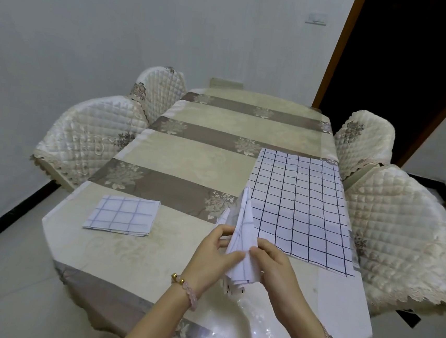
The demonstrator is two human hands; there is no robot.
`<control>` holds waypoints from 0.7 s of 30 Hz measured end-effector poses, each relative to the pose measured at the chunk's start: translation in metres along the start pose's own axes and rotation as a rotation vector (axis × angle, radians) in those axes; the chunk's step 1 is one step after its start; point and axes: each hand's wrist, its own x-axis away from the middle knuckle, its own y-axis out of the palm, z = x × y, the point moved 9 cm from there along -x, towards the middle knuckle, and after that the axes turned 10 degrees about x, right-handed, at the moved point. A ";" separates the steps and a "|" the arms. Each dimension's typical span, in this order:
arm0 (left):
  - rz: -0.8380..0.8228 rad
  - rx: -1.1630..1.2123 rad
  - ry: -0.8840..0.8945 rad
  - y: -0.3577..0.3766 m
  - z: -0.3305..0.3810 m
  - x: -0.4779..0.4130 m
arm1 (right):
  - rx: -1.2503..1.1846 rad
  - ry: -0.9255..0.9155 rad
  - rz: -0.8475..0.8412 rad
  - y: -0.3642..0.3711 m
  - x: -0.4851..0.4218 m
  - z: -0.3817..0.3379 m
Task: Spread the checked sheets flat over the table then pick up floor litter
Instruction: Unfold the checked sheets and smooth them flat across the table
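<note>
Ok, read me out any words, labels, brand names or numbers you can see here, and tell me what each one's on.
No text here can be read.
spread sheet, folded sheet, half-folded sheet: grid lines only, no print.
tablecloth: flower pattern only, no words.
wall plate: any marking is too small and blurred to read.

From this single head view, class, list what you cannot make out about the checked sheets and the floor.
Held sheet: its fold count, head view, covered by the left hand and right hand.
Folded sheet: lower layers, head view, hidden under its top layer.
Floor: the part beneath the table, hidden by it and the chairs; no litter shows elsewhere.
Doorway: head view, too dark to see inside.
</note>
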 end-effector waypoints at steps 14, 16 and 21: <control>0.349 -0.009 -0.030 -0.141 0.009 -0.007 | 0.254 0.018 0.269 -0.101 -0.017 0.002; 0.391 0.056 -0.066 -0.154 0.006 -0.004 | 0.268 0.037 0.282 -0.106 -0.019 0.006; 0.453 0.114 -0.078 -0.169 0.003 0.003 | 0.066 0.154 0.163 -0.103 -0.025 0.029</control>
